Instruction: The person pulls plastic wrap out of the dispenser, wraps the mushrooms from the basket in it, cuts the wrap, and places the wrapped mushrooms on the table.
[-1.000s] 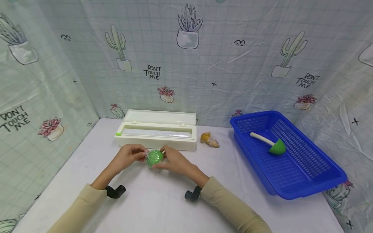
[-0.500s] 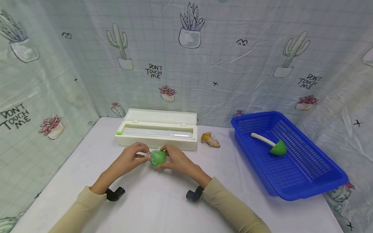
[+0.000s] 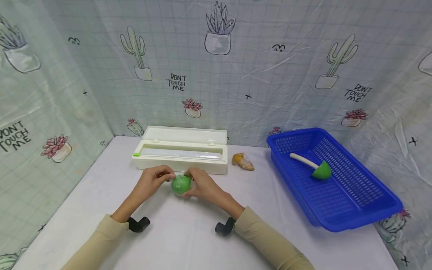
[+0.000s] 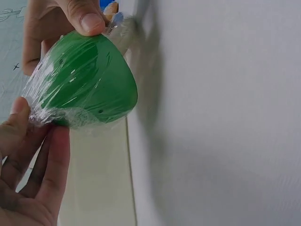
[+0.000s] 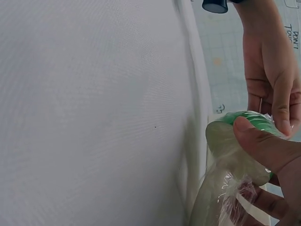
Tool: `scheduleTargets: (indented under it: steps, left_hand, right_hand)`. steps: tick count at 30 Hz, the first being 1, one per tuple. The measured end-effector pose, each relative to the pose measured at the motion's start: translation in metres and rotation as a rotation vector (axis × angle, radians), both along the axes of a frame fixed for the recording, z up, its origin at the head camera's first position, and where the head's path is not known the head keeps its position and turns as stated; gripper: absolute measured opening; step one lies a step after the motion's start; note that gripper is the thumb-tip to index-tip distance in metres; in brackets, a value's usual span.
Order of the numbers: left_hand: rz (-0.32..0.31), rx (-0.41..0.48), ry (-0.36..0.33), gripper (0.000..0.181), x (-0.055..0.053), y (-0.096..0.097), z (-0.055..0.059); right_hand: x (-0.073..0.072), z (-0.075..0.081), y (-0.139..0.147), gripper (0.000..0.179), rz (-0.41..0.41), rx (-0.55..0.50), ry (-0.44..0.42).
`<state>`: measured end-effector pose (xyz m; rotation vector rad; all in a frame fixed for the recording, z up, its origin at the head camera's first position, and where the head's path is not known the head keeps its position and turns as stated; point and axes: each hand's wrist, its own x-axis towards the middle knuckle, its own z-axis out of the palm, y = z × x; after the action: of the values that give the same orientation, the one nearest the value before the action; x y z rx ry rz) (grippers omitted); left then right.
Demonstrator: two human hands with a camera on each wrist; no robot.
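A toy mushroom with a green cap point(image 3: 181, 185) is wrapped in clear cling film, held just in front of the white box. Its pale stem point(image 5: 218, 162) shows in the right wrist view, pointing back toward the person, with bunched film around it. My right hand point(image 3: 204, 186) grips the mushroom from the right, thumb on the cap's edge and fingers behind. From the left, my left hand point(image 3: 156, 180) pinches gathered film point(image 4: 44, 115) at the cap's side between thumb and fingertips. Film lies in creases over the cap.
A white cling film box point(image 3: 180, 166) stands behind the hands, lid raised, film roll point(image 3: 182, 153) inside. Right of it lies a yellow film-wrapped item point(image 3: 242, 161). A blue basket point(image 3: 324, 225) at the right holds an unwrapped green mushroom point(image 3: 321, 171). Patterned cloth point(image 3: 256, 108) hangs behind the table.
My left fingers have shifted along the film at the cap's left and upper edge. The mushroom has turned slightly in my hands, staying in front of the box.
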<state>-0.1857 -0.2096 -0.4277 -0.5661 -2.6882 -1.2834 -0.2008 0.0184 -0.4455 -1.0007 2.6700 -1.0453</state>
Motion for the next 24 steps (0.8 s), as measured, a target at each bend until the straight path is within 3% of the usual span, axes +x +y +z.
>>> scheduleTargets:
  steps: [6,10,13,20,24]
  left_hand:
    - [0.055,0.115,-0.146,0.004,-0.003,0.003,-0.007]
    - [0.105,0.162,-0.191,0.01,-0.003,0.004,-0.011]
    - [0.126,0.15,-0.156,0.015,-0.004,0.005,-0.013]
    - [0.111,0.027,0.047,0.013,-0.004,0.008,-0.014]
    - [0.078,-0.012,0.074,0.007,-0.003,0.009,-0.015]
  right_hand:
    - [0.001,-0.002,0.002,0.059,0.007,0.007,0.007]
    - [0.002,-0.001,0.002,0.059,0.016,0.003,0.013]
    - [0.002,0.0,0.001,0.061,0.016,0.003,0.006]
    - [-0.001,-0.002,0.001,0.067,-0.004,0.003,-0.007]
    - [-0.002,0.0,0.003,0.065,-0.009,-0.009,-0.052]
